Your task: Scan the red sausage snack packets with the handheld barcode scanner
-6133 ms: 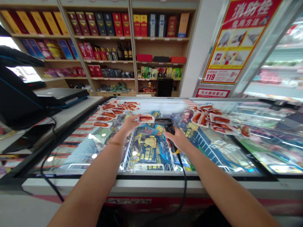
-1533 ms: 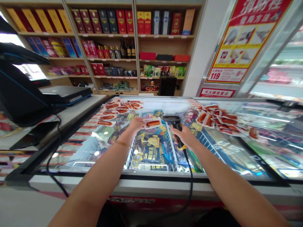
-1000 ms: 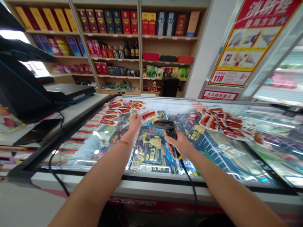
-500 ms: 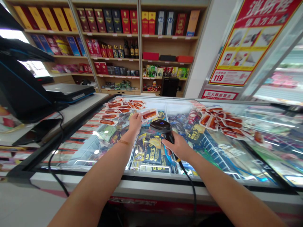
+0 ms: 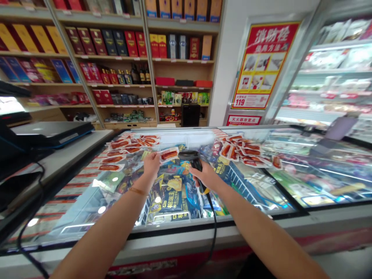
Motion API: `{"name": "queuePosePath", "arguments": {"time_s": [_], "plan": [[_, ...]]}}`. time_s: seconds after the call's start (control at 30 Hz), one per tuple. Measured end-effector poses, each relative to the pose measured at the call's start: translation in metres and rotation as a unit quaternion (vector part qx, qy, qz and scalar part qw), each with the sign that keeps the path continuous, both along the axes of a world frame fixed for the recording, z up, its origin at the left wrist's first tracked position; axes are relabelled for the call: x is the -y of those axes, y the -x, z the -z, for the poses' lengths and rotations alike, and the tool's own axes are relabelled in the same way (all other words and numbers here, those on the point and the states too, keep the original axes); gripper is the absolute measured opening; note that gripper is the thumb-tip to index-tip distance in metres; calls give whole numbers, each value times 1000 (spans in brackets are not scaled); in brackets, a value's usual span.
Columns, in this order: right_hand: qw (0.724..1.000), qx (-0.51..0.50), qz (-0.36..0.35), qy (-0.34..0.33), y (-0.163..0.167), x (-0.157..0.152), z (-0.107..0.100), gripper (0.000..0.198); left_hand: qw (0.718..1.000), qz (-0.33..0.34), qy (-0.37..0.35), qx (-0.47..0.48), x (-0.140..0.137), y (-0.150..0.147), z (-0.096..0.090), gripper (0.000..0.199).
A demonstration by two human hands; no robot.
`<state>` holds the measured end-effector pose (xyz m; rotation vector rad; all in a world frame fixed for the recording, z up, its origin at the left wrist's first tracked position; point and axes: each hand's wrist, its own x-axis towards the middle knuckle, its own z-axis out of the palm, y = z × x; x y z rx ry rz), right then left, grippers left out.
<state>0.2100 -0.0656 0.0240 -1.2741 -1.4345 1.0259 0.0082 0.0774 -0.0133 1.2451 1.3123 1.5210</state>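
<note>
My left hand (image 5: pixel 152 164) pinches the left end of a clear-and-white packet of sausage (image 5: pixel 169 154), held up over the glass freezer lid. My right hand (image 5: pixel 205 175) is wrapped round the grip of a black barcode scanner (image 5: pixel 189 155), whose head is right beside the packet's right end. The scanner's cable (image 5: pixel 214 224) hangs down over the freezer's front edge. More sausage packets lie on the glass in two groups: a left pile (image 5: pixel 128 145) and a right pile (image 5: pixel 242 150), with a single packet (image 5: pixel 277 162) at the right pile's edge.
Under the glass of the chest freezer (image 5: pixel 162 231) are baskets of bagged frozen goods (image 5: pixel 174 193). A flat weighing scale (image 5: pixel 55 132) stands on the counter at left, with a black cable (image 5: pixel 21 232) below. Behind are shelves of boxes (image 5: pixel 113 58) and a red fire-hydrant poster (image 5: pixel 266 66).
My view has tilted up and turned right, so everything sits further left. The scanner head has come closer to the packet's end. Both hands keep their holds.
</note>
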Motion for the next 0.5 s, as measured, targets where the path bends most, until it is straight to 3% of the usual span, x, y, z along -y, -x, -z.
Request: {"name": "queuePosePath", "arguments": {"time_s": [0.23,0.5], "plan": [[992,33,121,-14,-96,16,-22,26,993,93,68,26,12,-88,-34,17],[963,-25,270,-10,-210,39,-47,21,981,180,56,39,12,-260,-68,18]]}}
